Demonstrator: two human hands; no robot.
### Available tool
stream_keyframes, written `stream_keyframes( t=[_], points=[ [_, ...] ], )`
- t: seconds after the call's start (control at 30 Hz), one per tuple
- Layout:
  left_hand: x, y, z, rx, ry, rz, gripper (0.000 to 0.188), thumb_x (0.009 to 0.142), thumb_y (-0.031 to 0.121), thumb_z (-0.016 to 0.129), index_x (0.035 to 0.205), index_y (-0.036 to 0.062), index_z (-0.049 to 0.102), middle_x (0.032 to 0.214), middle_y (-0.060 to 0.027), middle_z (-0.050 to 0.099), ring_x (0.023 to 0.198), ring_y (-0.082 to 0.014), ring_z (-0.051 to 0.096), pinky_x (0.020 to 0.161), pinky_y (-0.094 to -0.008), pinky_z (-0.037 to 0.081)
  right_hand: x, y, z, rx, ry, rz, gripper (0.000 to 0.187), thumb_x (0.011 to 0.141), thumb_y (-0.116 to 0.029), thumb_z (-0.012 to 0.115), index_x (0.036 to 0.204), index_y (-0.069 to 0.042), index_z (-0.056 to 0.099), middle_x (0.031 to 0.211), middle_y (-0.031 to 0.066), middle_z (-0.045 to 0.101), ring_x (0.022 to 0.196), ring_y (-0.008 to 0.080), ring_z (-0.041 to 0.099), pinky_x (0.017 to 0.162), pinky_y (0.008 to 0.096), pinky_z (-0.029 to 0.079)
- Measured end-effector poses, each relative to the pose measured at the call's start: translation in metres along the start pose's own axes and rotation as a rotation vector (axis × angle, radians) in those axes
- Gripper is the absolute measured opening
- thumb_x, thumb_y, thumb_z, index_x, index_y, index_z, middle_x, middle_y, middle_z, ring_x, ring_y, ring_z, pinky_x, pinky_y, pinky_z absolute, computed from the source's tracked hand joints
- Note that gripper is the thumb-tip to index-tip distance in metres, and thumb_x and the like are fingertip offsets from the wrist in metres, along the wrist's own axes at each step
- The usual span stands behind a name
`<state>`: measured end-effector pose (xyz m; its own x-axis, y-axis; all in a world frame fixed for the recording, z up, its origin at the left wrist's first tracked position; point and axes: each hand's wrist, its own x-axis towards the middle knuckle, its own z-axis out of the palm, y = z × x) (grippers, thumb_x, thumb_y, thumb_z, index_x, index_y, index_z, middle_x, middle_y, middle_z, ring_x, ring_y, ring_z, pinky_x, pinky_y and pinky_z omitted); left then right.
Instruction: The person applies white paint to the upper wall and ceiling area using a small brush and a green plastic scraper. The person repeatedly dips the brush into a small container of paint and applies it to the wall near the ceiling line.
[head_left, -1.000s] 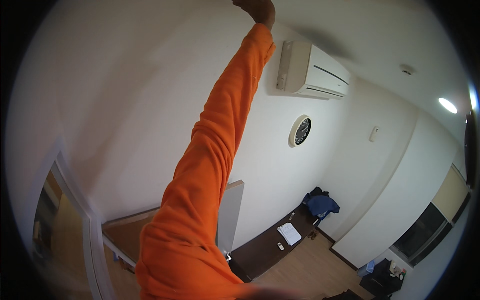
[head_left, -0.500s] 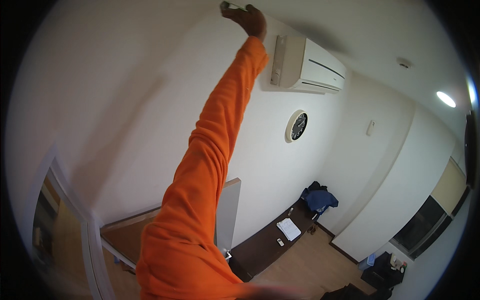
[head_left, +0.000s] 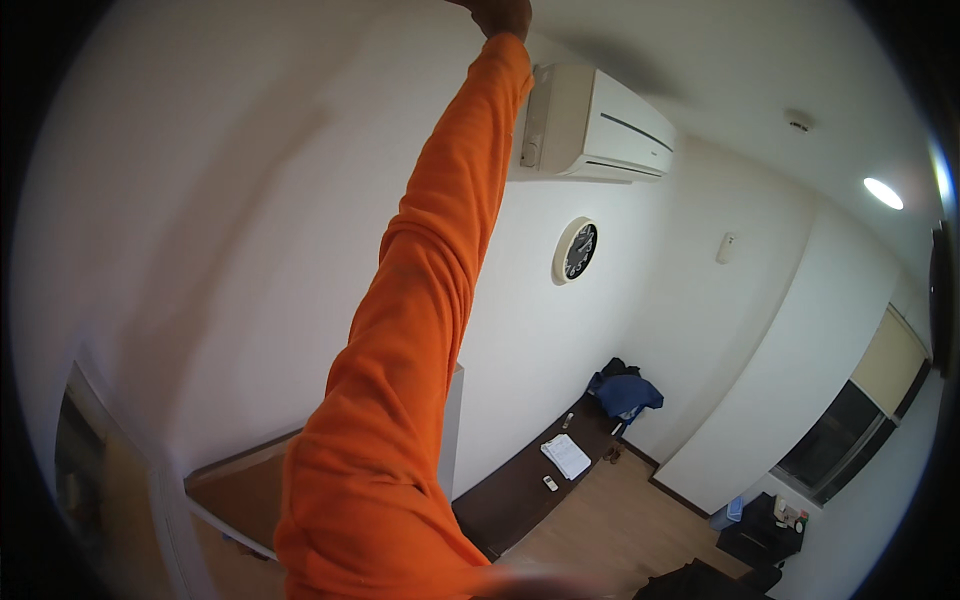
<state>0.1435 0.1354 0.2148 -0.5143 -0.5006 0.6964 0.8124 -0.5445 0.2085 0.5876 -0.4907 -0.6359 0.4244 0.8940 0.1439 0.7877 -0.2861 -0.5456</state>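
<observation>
Where the left hand reaches, an air conditioner juts nearby.

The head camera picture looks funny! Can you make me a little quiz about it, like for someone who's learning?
1. What colour is the sleeve on the raised arm?
A) Blue
B) Orange
C) Green

2. True or false: in the picture, the round clock is lower than the air conditioner.

3. Fill in the gap: the raised hand is partly cut off by the ____ edge of the picture.

Key: 1. B; 2. True; 3. top
</observation>
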Motion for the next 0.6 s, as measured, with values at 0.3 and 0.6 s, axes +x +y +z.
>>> stream_keyframes(
  t=[0.3, 0.6],
  points=[
    [-0.051, 0.007, 0.007, -0.298, -0.071, 0.022, 0.101, 0.087, 0.011, 0.065, 0.157, -0.0037, -0.007, 0.158, -0.0298, 0.015, 0.140, -0.0446, 0.028, 0.115, -0.0556, 0.032, 0.014, -0.012, -0.001, 0.021, 0.002, -0.013, 0.032, 0.092, -0.032, 0.066, 0.112, -0.008, 0.064, 0.103, 0.0228, 0.067, 0.098, 0.0440, 0.063, 0.083, 0.0516, 0.051],
    [-0.064, -0.043, -0.078, -0.696, -0.092, -0.484, 0.093, 0.089, 0.004, 0.054, 0.155, -0.0080, -0.011, 0.162, -0.0258, 0.007, 0.148, -0.0376, 0.020, 0.124, -0.0457, 0.017, 0.009, 0.027, 0.030, -0.124, -0.024, -0.073, 0.038, 0.092, -0.036, 0.068, 0.115, -0.006, 0.064, 0.108, 0.0227, 0.066, 0.103, 0.0439, 0.062, 0.087, 0.0528, 0.050]
  ],
)
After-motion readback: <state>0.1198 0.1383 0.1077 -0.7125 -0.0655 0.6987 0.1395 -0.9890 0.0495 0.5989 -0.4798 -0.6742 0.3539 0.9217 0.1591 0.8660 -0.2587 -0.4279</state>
